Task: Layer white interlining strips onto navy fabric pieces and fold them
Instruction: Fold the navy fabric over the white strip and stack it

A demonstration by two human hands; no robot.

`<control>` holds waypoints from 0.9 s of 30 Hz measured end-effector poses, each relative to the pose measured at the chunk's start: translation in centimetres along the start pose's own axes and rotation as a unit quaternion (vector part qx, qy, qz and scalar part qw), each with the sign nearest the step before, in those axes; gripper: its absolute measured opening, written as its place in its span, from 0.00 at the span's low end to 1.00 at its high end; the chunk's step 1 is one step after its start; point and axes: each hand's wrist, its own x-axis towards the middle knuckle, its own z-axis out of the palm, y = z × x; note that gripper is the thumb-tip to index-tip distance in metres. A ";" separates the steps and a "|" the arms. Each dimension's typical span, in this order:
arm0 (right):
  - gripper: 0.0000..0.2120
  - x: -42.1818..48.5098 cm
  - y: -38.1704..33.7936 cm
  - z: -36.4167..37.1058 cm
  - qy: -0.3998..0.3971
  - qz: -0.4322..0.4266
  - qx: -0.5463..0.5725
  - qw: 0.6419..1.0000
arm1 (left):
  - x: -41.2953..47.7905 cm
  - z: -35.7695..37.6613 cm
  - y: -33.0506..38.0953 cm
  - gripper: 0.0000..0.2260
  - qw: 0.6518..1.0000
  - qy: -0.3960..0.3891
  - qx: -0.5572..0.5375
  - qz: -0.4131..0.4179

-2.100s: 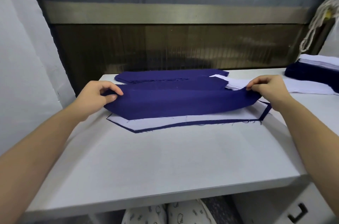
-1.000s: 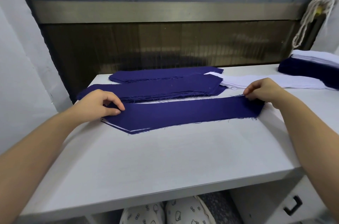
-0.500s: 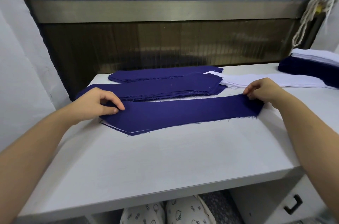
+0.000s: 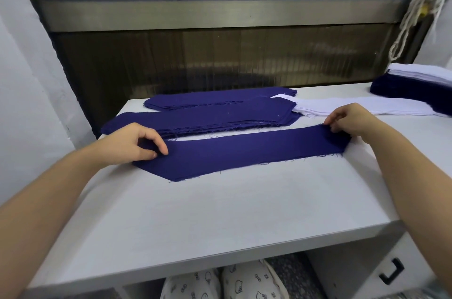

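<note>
The folded navy piece (image 4: 244, 152) lies across the table (image 4: 220, 213), ends at nine and three o'clock. The left hand (image 4: 132, 143) and right hand (image 4: 349, 119) each pinch an end, probably holding the fold's edges aligned.

A navy piece (image 4: 244, 152) lies flat on the white surface (image 4: 220, 213). The left grip (image 4: 133, 143) pinches its left end and the right grip (image 4: 349, 119) pinches its right end. Just behind lie two navy stacks (image 4: 208, 116), with white strips (image 4: 354, 109) to their right.
</note>
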 end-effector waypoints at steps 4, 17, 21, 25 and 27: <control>0.09 0.4 0.1 0.1 0.017 0.004 -0.020 1.000 | 0.1 0.2 -0.2 0.15 0.999 0.005 0.037 0.015; 0.10 0.1 -0.2 0.2 -0.026 0.043 -0.120 0.992 | 0.7 0.6 -0.8 0.17 0.996 0.006 0.093 -0.005; 0.05 0.1 -0.2 0.4 -0.001 -0.011 -0.124 0.992 | 1.1 0.6 -0.7 0.14 0.993 -0.019 0.118 -0.027; 0.03 0.3 -0.5 0.3 0.053 -0.062 -0.100 0.992 | 1.2 0.6 -1.0 0.12 0.990 -0.017 0.130 -0.059; 0.02 0.3 -0.6 0.3 0.076 -0.081 -0.077 0.991 | 1.2 0.6 -1.0 0.11 0.990 -0.018 0.121 -0.064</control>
